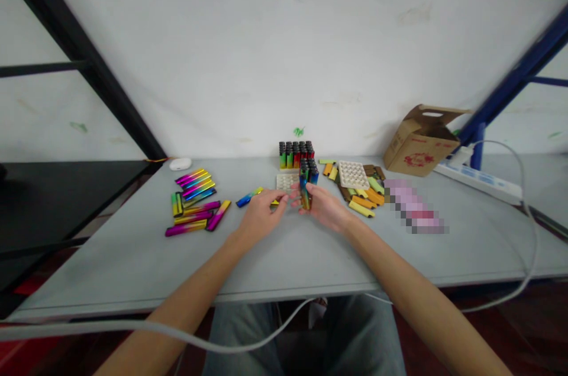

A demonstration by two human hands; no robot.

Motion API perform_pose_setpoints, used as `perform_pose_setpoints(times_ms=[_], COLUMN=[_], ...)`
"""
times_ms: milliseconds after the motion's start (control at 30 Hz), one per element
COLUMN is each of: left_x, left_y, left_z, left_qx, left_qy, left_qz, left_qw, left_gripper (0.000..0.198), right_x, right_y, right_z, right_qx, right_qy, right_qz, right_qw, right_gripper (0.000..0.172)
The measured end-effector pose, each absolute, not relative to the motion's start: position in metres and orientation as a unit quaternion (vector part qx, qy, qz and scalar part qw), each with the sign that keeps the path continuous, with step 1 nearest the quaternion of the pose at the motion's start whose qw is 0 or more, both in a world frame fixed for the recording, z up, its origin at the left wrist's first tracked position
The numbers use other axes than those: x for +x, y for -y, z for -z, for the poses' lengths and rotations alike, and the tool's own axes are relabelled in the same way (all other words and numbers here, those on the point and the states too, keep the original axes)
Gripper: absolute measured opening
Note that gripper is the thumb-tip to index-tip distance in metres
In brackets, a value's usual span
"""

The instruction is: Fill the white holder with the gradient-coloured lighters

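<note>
My right hand [326, 205] is closed round an upright lighter [305, 189] with a shiny dark, multicoloured body. Right behind it stand more black-topped blue lighters [314, 172]; whether the hand touches these I cannot tell. My left hand [262, 210] is beside it, thumb and fingers pinched together; what they hold, if anything, is unclear. A yellow piece [275, 202] shows at those fingers. Beyond the left hand lies a blue-and-yellow shiny case [249, 196]. Behind both hands is a white gridded tray [286, 181], with rows of black-topped green and red lighters [296, 155] at the wall.
Shiny pink, yellow and blue cases [195, 210] lie at left near a white earbud case [180, 164]. At right, another gridded tray [354, 175] rests among yellow, orange and brown pieces [364, 201]. An open cardboard box [415, 148], power strip [481, 182] and white cable [535, 246] stand farther right.
</note>
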State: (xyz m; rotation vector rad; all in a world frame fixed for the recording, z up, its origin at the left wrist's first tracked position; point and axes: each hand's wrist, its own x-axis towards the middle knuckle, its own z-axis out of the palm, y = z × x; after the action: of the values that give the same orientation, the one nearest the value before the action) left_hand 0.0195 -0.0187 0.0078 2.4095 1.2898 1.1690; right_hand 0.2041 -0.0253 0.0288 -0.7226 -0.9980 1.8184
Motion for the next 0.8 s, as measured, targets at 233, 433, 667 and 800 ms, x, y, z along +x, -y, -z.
perform_pose_setpoints(times_ms=[233, 433, 667, 800], left_x=[0.02, 0.022, 0.023, 0.025], left_y=[0.021, 0.021, 0.022, 0.022], left_z=[-0.007, -0.007, -0.01, -0.013], left_qx=[0.801, 0.793, 0.783, 0.768], left_qy=[-0.423, -0.422, -0.412, -0.415], left_qz=[-0.414, -0.422, -0.448, -0.463], left_qw=[0.095, 0.121, 0.127, 0.152], left_gripper=[0.022, 0.02, 0.019, 0.018], right_x=[0.204, 0.201, 0.2, 0.199], right_y=[0.023, 0.022, 0.021, 0.023], right_z=[-0.022, -0.02, -0.018, -0.014], right_qx=[-0.337, -0.335, -0.368, -0.39], right_qy=[0.448, 0.501, 0.549, 0.615], right_qz=[-0.674, -0.635, -0.555, -0.471], right_qw=[0.482, 0.483, 0.505, 0.498], right_gripper=[0.033, 0.038, 0.039, 0.047])
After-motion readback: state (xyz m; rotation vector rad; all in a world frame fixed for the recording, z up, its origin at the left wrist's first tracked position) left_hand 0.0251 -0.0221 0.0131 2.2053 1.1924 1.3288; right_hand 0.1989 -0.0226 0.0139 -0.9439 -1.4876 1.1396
